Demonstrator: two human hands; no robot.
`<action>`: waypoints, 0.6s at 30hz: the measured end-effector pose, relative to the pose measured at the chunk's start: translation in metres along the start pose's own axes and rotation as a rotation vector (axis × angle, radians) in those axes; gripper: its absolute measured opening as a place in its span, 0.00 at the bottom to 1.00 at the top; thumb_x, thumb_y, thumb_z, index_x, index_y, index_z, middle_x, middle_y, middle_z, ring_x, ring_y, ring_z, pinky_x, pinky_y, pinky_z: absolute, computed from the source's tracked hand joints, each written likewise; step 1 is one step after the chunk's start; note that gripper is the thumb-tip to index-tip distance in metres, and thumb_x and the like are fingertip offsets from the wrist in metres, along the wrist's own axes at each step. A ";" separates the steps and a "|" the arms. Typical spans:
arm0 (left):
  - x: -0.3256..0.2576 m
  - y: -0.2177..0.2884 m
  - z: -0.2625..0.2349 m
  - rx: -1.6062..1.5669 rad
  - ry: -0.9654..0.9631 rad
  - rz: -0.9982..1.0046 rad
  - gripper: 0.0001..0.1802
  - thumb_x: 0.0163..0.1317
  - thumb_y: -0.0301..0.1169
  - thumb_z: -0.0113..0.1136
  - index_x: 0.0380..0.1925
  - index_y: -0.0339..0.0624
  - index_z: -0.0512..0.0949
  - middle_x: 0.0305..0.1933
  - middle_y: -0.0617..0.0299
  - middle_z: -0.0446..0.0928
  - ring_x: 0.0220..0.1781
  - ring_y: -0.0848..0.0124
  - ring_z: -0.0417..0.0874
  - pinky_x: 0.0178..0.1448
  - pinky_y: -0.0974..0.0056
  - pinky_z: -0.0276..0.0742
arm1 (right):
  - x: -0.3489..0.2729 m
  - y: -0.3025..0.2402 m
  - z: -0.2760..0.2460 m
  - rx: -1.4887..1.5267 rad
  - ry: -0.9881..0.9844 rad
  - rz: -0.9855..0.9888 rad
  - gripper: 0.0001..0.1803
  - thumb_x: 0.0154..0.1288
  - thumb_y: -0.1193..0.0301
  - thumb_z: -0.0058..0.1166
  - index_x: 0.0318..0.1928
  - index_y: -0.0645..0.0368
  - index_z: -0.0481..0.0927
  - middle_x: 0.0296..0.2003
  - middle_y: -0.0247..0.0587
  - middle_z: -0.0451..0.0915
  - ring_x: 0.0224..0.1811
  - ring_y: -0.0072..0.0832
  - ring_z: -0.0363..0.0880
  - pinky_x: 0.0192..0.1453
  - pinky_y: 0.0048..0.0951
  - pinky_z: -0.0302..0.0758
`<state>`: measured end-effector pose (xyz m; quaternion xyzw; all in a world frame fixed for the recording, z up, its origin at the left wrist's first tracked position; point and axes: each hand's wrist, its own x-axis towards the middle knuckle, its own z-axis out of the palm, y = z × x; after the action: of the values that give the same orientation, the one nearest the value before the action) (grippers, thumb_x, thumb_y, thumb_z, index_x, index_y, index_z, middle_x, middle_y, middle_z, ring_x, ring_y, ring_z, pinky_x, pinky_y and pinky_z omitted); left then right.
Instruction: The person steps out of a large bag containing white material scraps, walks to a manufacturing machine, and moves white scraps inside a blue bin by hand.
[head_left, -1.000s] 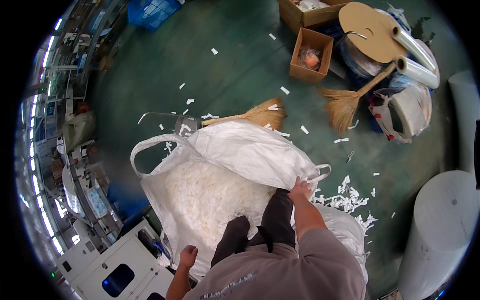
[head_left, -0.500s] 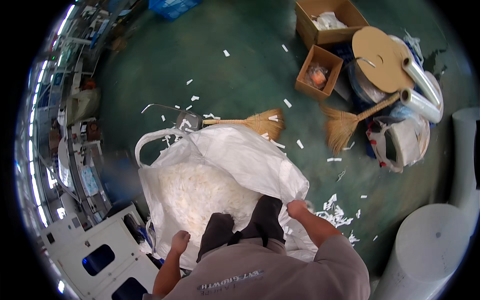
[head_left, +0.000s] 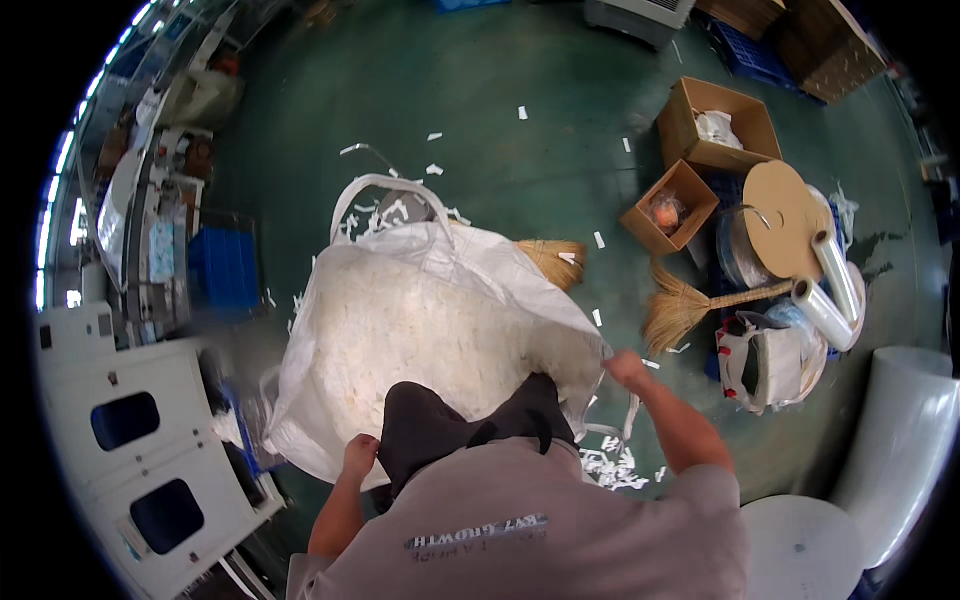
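A large white woven bulk bag gapes around my legs, its inside full of packed whitish scraps. My dark-trousered knees press in over the near side of the scraps. At the bag's right edge, my right hand is closed on the rim and pulls it outward. My left hand is closed in a fist beside my left knee, close to the bag's near edge; what its fingers hold is hidden. A loop handle stands up at the far side.
Behind the bag lie a straw broom and a dustpan. White strips litter the green floor. To the right are cardboard boxes, another broom, film rolls and a large wrapped roll. White machine panels stand left.
My view has shifted, so the surroundings sit differently. The bag's mouth is spread wider and its far flap no longer folds over the scraps. My right hand has moved up and outward with the rim.
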<state>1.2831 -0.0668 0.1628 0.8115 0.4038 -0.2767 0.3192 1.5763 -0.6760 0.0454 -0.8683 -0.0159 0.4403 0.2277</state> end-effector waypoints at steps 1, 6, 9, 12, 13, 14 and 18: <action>-0.006 -0.019 0.008 0.037 -0.022 0.020 0.14 0.60 0.37 0.59 0.37 0.36 0.80 0.30 0.53 0.82 0.30 0.64 0.84 0.39 0.59 0.79 | 0.014 0.008 0.002 0.061 0.015 0.016 0.19 0.57 0.60 0.54 0.36 0.66 0.83 0.35 0.58 0.81 0.42 0.52 0.80 0.49 0.43 0.77; -0.016 -0.059 0.040 -0.096 -0.012 -0.042 0.15 0.59 0.38 0.59 0.37 0.37 0.81 0.29 0.53 0.82 0.33 0.60 0.84 0.41 0.58 0.79 | 0.054 0.021 -0.038 -0.120 0.124 -0.067 0.19 0.57 0.59 0.56 0.36 0.65 0.83 0.34 0.56 0.82 0.38 0.46 0.82 0.43 0.41 0.78; -0.029 -0.097 0.054 -0.224 0.024 -0.062 0.16 0.59 0.39 0.60 0.37 0.37 0.80 0.32 0.51 0.83 0.36 0.54 0.84 0.44 0.56 0.79 | 0.057 -0.045 -0.059 -0.108 0.100 0.233 0.15 0.59 0.62 0.54 0.37 0.62 0.84 0.35 0.55 0.82 0.39 0.45 0.83 0.44 0.41 0.78; -0.064 -0.130 0.074 -0.117 0.063 -0.073 0.15 0.61 0.40 0.59 0.37 0.38 0.81 0.36 0.49 0.83 0.41 0.53 0.84 0.47 0.55 0.79 | 0.026 -0.098 -0.063 -0.468 -0.081 -0.038 0.13 0.61 0.66 0.51 0.39 0.59 0.85 0.37 0.53 0.83 0.40 0.44 0.83 0.46 0.39 0.79; -0.071 -0.188 0.093 0.175 0.088 0.113 0.16 0.60 0.42 0.59 0.36 0.39 0.81 0.36 0.49 0.83 0.44 0.53 0.83 0.49 0.53 0.77 | 0.030 -0.118 -0.059 -0.615 -0.144 -0.100 0.14 0.61 0.66 0.50 0.41 0.58 0.84 0.39 0.52 0.83 0.42 0.44 0.83 0.47 0.39 0.79; -0.072 -0.197 0.103 -0.005 0.038 -0.018 0.17 0.59 0.42 0.59 0.35 0.39 0.81 0.36 0.49 0.82 0.44 0.53 0.83 0.50 0.52 0.77 | 0.036 -0.127 -0.054 -0.777 -0.184 -0.146 0.15 0.62 0.67 0.48 0.44 0.57 0.84 0.41 0.50 0.83 0.45 0.44 0.83 0.49 0.38 0.80; -0.092 -0.185 0.099 -0.037 -0.078 -0.161 0.16 0.57 0.42 0.60 0.32 0.39 0.81 0.34 0.49 0.82 0.42 0.51 0.82 0.49 0.51 0.77 | 0.081 -0.085 -0.041 -1.221 -0.251 -0.188 0.20 0.63 0.66 0.46 0.54 0.57 0.79 0.46 0.47 0.83 0.51 0.45 0.81 0.53 0.39 0.79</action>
<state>1.0624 -0.0969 0.1093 0.7590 0.4600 -0.3252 0.3264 1.6724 -0.5968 0.0398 -0.7784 -0.3672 0.4286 -0.2748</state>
